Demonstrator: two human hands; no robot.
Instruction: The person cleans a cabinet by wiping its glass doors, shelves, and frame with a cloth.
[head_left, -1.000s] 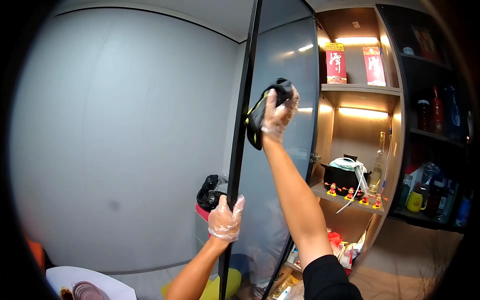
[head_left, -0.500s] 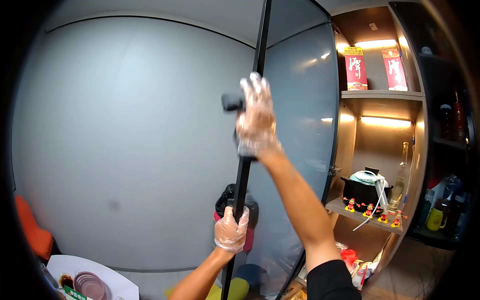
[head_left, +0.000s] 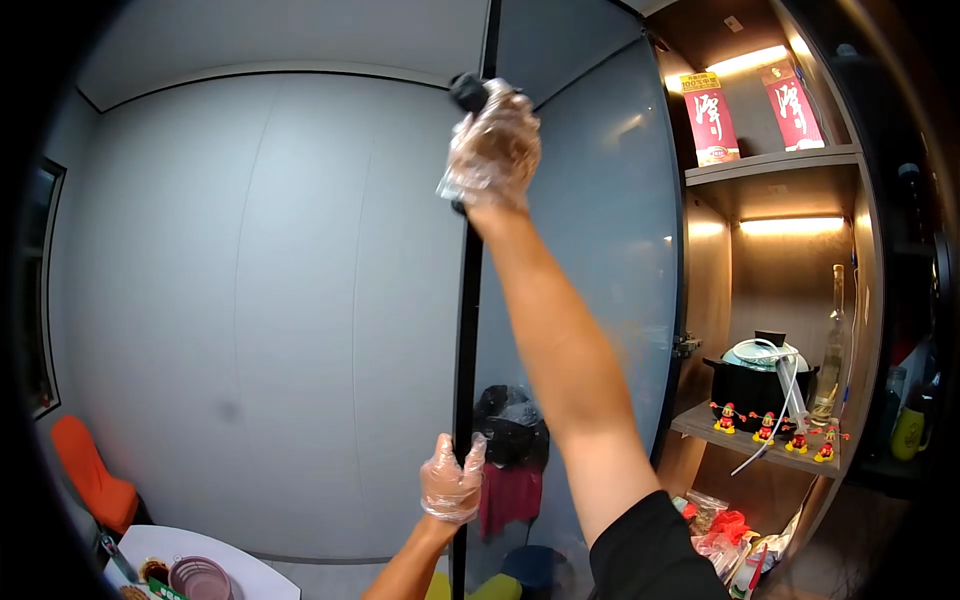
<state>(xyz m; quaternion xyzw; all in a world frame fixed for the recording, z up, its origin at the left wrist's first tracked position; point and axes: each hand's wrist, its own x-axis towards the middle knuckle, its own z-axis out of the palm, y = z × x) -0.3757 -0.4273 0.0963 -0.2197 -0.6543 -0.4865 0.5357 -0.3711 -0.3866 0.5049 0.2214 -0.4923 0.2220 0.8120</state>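
High on the black-framed glass door (head_left: 590, 250), my right hand (head_left: 495, 145) in a clear plastic glove presses a black cloth (head_left: 468, 93) around the door's edge. Parts of the cloth stick out at the left of the fingers and below the palm. Lower down, my left hand (head_left: 452, 480), also gloved, holds the same door edge (head_left: 467, 340) between thumb and fingers.
Right of the door stands a lit cabinet with red boxes (head_left: 710, 120), a black pot (head_left: 745, 390), a glass bottle (head_left: 832, 350) and small red figures (head_left: 765, 427). An orange chair (head_left: 95, 475) and a white table (head_left: 250, 570) holding a pink basket are at lower left.
My right hand has moved up the door edge with the black cloth, which earlier lay against the glass side. My left hand still holds the edge. The camera view has shifted.
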